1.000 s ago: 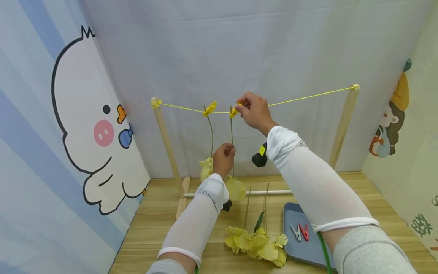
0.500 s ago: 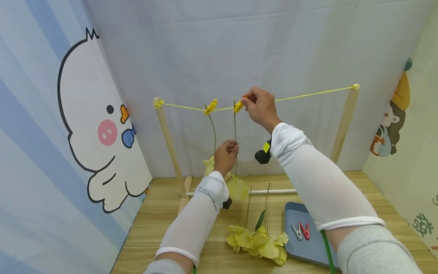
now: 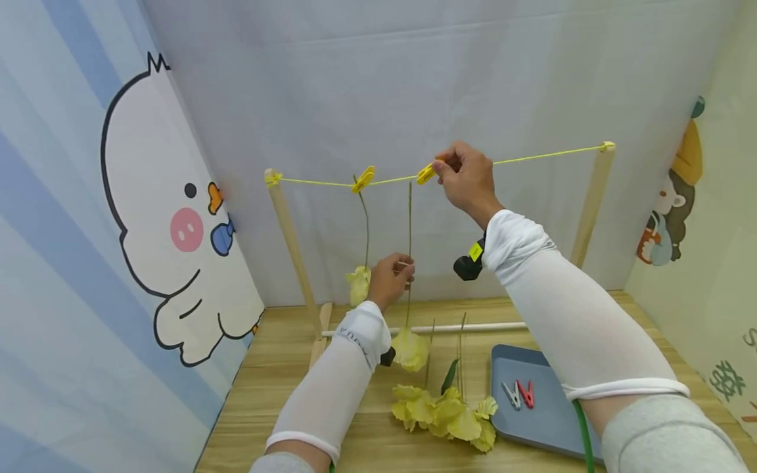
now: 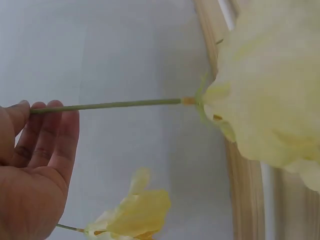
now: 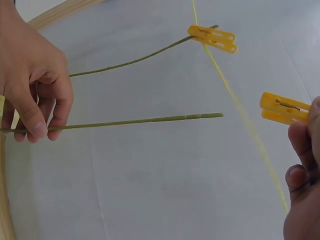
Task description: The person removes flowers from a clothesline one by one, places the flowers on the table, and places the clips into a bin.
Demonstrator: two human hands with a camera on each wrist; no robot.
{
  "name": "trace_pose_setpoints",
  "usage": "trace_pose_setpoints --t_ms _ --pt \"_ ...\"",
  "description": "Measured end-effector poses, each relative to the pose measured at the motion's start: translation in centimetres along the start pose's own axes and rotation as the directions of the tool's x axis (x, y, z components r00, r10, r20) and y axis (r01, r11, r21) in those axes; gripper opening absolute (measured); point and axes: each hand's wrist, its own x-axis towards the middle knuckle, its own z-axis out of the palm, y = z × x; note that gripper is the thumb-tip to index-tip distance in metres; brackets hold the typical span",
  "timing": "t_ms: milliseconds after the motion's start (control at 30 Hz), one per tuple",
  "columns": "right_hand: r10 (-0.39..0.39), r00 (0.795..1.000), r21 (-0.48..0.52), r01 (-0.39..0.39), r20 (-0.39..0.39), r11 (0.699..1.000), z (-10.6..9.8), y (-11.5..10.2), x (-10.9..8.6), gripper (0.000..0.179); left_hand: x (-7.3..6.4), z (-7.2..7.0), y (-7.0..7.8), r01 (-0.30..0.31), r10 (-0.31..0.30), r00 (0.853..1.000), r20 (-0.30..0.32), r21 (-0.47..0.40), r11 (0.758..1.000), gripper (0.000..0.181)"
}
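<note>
My left hand pinches the green stem of a pale yellow artificial flower, whose bloom hangs downward. The stem's bare tip stands just short of the yellow string. In my right hand a yellow clothespin is pinched between thumb and fingers; the right wrist view shows it apart from both string and stem. To the left, another yellow clothespin grips the string and the stem of a second hanging yellow flower.
The string spans two wooden posts. More yellow flowers lie on the wooden table. A blue-grey tray at the right holds a grey clothespin and a red clothespin. A white rod runs low between the posts.
My right hand has moved right and up, taking the clothespin away from the stem. The stem tip has dropped below the string, and the left hand has lowered slightly with the flower.
</note>
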Motion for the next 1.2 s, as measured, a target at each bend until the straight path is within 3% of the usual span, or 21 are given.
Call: trace_pose_setpoints --t_ms 267,533,667,833,933,1200 --pt "0.038 0.998 -0.051 -0.035 0.048 0.998 -2.2 2.6 -2.1 0.020 -1.2 0.8 -1.5 0.084 -0.083 0.993 0.082 -0.008 0.996 0.015" --pt "0.141 0.978 -0.110 -0.125 0.152 0.986 -3.4 8.3 -6.6 0.032 -2.4 1.7 -4.0 0.210 -0.205 0.963 0.176 -0.012 0.978 0.015" --pt "0.258 0.945 -0.171 -0.226 0.200 0.959 -4.0 11.4 -9.3 0.038 -3.1 2.2 -5.4 0.258 -0.252 0.945 0.207 -0.004 0.966 0.017" --pt "0.393 0.884 -0.270 -0.326 0.252 0.906 -4.4 14.9 -12.5 0.042 -4.1 2.9 -7.4 0.330 -0.320 0.929 0.188 -0.025 0.944 0.017" --pt "0.442 0.857 -0.324 -0.352 0.267 0.878 -4.5 16.8 -14.3 0.042 -4.6 3.4 -8.6 0.366 -0.353 0.920 0.172 -0.048 0.929 0.015" --pt "0.530 0.796 -0.448 -0.376 0.292 0.811 -4.7 20.3 -18.9 0.047 -4.8 5.8 -11.6 0.473 -0.454 0.878 0.152 -0.133 0.871 0.025"
